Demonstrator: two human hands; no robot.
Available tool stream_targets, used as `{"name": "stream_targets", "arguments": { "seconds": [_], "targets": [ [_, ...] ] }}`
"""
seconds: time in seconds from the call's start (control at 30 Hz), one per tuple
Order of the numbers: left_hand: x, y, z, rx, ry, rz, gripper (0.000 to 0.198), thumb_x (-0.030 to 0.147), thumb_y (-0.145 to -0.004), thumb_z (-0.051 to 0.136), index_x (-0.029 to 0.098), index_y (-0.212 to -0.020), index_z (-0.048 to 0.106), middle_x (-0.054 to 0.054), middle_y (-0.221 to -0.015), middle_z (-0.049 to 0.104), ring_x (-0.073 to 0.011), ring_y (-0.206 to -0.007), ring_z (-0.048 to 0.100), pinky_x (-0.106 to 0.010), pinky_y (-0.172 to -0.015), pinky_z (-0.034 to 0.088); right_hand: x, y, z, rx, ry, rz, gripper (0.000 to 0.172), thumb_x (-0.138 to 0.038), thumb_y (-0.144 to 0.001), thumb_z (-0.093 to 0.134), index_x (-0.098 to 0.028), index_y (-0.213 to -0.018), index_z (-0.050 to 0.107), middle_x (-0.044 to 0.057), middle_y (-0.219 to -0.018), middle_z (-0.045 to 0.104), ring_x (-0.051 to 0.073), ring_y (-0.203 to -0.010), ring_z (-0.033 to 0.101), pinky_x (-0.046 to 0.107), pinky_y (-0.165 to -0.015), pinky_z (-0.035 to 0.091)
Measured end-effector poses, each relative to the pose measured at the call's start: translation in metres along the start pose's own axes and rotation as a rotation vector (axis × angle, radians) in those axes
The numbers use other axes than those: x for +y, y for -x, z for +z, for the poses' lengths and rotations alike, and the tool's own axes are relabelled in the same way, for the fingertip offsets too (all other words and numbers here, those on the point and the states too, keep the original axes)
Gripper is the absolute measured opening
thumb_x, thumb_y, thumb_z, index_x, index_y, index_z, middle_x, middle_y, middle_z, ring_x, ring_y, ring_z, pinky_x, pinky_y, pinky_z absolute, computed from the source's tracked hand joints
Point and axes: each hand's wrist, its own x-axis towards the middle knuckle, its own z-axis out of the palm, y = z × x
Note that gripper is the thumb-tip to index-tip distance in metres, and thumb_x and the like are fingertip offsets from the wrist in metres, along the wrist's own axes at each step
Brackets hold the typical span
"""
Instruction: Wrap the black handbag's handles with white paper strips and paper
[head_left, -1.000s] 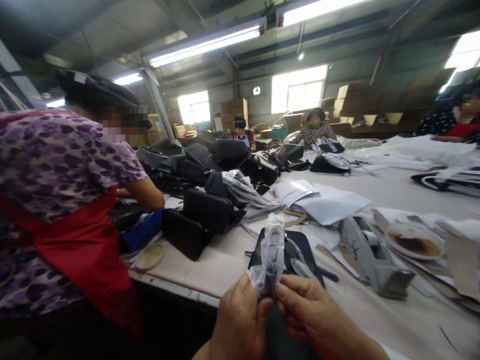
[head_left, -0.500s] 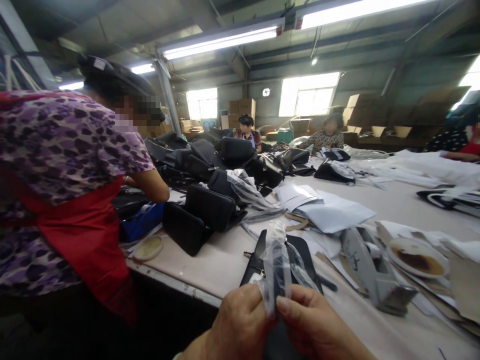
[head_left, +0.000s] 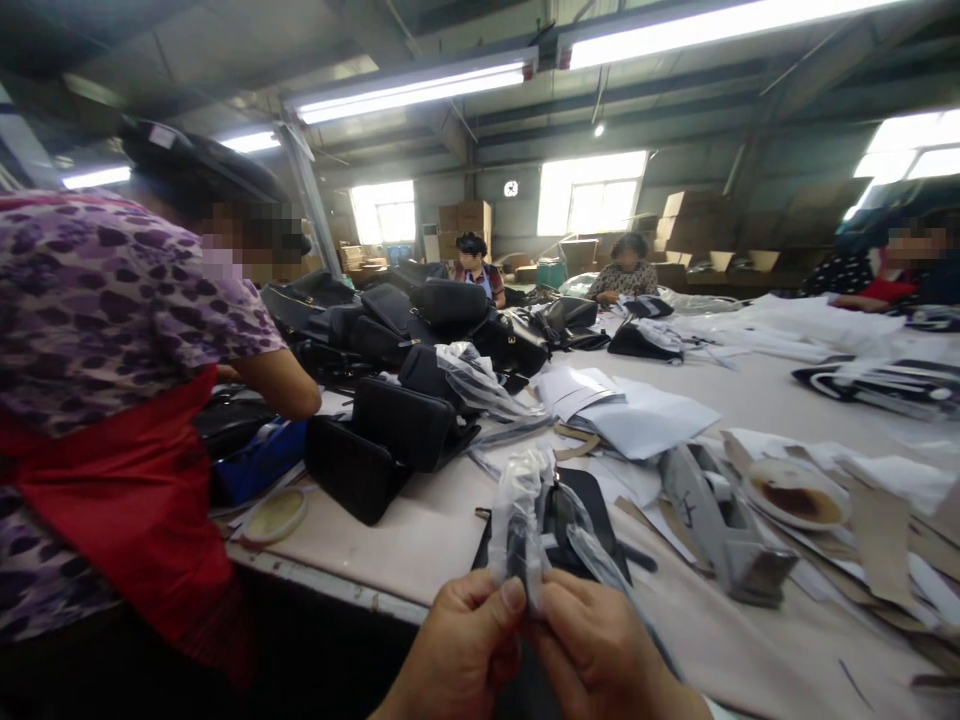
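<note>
Both of my hands are closed at the front edge of the table, thumbs side by side. My left hand (head_left: 469,640) pinches a dark strap wrapped in clear plastic film (head_left: 517,500). From the other side, my right hand (head_left: 592,635) grips the same wrapped strap. A black bag (head_left: 589,500) lies just beyond my fingers, partly hidden by the film and hands. More clear plastic trails over its right side. Below my hands a dark part is visible, largely covered by them.
Black bags (head_left: 405,420) are heaped to the left. A grey tape dispenser (head_left: 720,530), white paper sheets (head_left: 652,415) and a dish with brown residue (head_left: 799,495) lie right. A round yellowish container (head_left: 274,515) sits near a co-worker in a red apron (head_left: 142,510). Other people sit farther back.
My hands have shifted their hold on the wrapped strap, the left thumb now on top of it. The view has turned slightly right.
</note>
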Motion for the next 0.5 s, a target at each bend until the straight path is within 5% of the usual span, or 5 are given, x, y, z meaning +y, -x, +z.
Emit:
{"name": "stream_targets", "arguments": {
  "seconds": [0.2, 0.3, 0.37, 0.43, 0.5],
  "targets": [
    [0.013, 0.006, -0.003, 0.046, -0.041, 0.041, 0.046, 0.047, -0.062, 0.095, 0.012, -0.067, 0.066, 0.007, -0.052, 0.035, -0.0047, -0.049, 0.025, -0.021, -0.049, 0.017, 0.002, -0.005, -0.013, 0.015, 0.22, -0.2, 0.025, -0.017, -0.1, 0.04, -0.018, -0.085, 0.06, 0.002, -0.064, 0.06, 0.017, -0.051, 0.053, 0.03, -0.048, 0.036],
    [0.023, 0.012, -0.009, 0.062, -0.178, 0.074, 0.044, 0.048, -0.068, 0.091, 0.011, -0.069, 0.069, 0.005, -0.054, 0.038, -0.0053, -0.051, 0.023, -0.022, -0.05, 0.015, -0.005, -0.016, -0.038, 0.075, 0.299, -0.155, 0.024, -0.02, -0.103, 0.044, -0.014, -0.114, 0.065, 0.007, -0.089, 0.071, 0.019, -0.077, 0.065, 0.031, -0.073, 0.048],
    [0.028, 0.014, -0.01, 0.036, -0.281, 0.075, 0.046, 0.053, -0.07, 0.089, 0.01, -0.072, 0.071, 0.005, -0.054, 0.039, -0.0054, -0.051, 0.023, -0.023, -0.051, 0.014, -0.007, -0.025, -0.05, 0.124, 0.375, -0.217, 0.03, -0.018, -0.103, 0.045, -0.017, -0.127, 0.063, 0.01, -0.117, 0.071, 0.023, -0.11, 0.063, 0.036, -0.099, 0.042],
    [0.029, 0.015, -0.008, -0.082, -0.38, 0.057, 0.052, 0.06, -0.073, 0.084, 0.01, -0.07, 0.072, 0.003, -0.055, 0.042, -0.0067, -0.052, 0.029, -0.023, -0.052, 0.019, -0.006, -0.034, -0.051, 0.086, 0.401, -0.351, 0.03, -0.019, -0.103, 0.048, -0.02, -0.129, 0.063, 0.007, -0.133, 0.067, 0.026, -0.13, 0.053, 0.041, -0.113, 0.03],
    [0.028, 0.015, -0.008, -0.219, -0.427, 0.057, 0.054, 0.063, -0.075, 0.081, 0.009, -0.07, 0.072, -0.002, -0.062, 0.05, -0.01, -0.059, 0.039, -0.023, -0.057, 0.027, -0.002, -0.042, -0.043, -0.038, 0.311, -0.379, 0.024, -0.022, -0.101, 0.053, -0.018, -0.122, 0.064, 0.007, -0.127, 0.07, 0.026, -0.129, 0.054, 0.041, -0.115, 0.029]
  ]
}}
